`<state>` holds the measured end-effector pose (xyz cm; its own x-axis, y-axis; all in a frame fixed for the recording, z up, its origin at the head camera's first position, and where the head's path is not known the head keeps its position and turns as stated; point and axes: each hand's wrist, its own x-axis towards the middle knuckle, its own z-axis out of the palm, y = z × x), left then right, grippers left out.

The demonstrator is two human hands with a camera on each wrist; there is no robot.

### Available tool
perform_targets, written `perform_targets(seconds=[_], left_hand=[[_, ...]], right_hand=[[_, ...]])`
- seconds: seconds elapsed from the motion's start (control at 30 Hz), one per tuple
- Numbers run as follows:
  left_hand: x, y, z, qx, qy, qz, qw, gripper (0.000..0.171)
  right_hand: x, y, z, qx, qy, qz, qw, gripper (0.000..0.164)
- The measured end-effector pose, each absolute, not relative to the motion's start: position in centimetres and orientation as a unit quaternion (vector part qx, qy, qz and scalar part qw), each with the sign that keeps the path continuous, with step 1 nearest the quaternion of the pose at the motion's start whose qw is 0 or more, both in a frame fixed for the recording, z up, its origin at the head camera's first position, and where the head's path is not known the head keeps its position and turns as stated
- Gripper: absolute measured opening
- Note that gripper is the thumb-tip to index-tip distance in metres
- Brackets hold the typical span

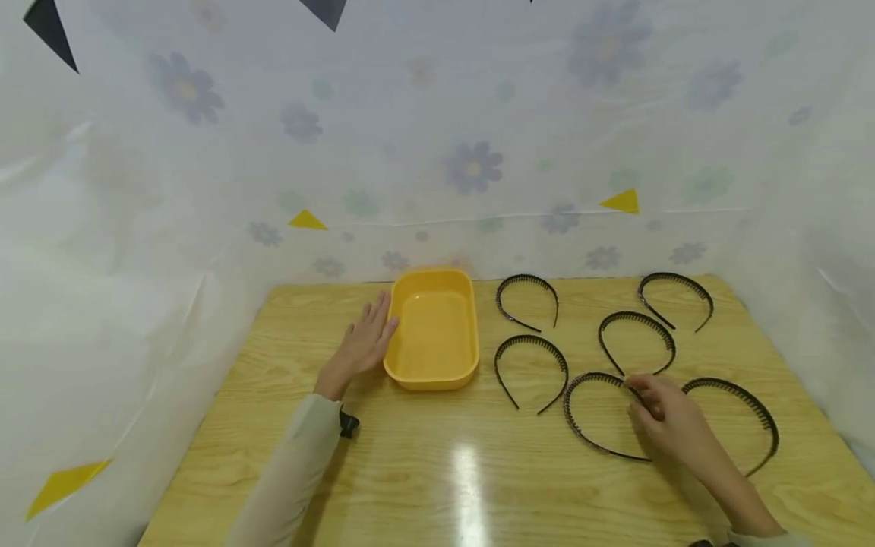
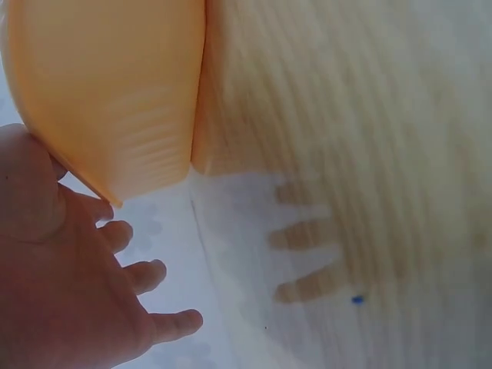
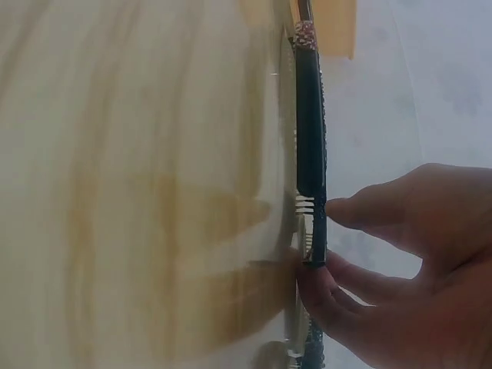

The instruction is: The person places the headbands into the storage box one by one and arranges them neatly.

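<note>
My left hand (image 1: 365, 342) lies along the left wall of a yellow rectangular tray (image 1: 437, 384), fingers extended. In the left wrist view, the thumb side of that hand (image 2: 77, 254) meets the tray's rim (image 2: 84, 181), and the other fingers are spread. At the right of the table my right hand (image 1: 673, 425) pinches a black toothed headband (image 1: 567, 406) by its right side. Up close in the right wrist view, thumb and fingers of the hand (image 3: 407, 269) are at the band (image 3: 310, 123), low over the tabletop.
Several similar headbands lie around: one at the back (image 1: 525, 276) beside the tray, one in front of it (image 1: 529, 338), others farther right (image 1: 636, 314), (image 1: 673, 275) and beyond my right hand (image 1: 766, 410). A flowered sheet (image 1: 437, 175) encloses the wooden table (image 1: 410, 471).
</note>
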<state>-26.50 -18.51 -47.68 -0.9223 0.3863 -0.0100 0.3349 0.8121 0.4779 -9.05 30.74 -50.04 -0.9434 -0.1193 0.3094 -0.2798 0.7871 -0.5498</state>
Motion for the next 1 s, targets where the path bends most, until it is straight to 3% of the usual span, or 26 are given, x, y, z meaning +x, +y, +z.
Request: perform_targets(seconds=[0.57,0.8,1.0], left_hand=[[-21.6,-17.3,-47.9,0.214,0.948,0.227,0.057,0.066],[-20.3,-16.6,-47.8,0.212,0.950,0.225,0.047,0.063],[-19.6,-16.1,-48.0,0.201,0.952,0.226,0.046,0.063]], right_hand=[[-8.3,31.1,-49.6,0.066,-0.943,0.322,0.054,0.026],[-7.8,32.1,-49.7,0.063,-0.921,0.384,0.001,0.034],[-8.1,32.4,-49.8,0.085,-0.901,0.426,0.002,0.032]])
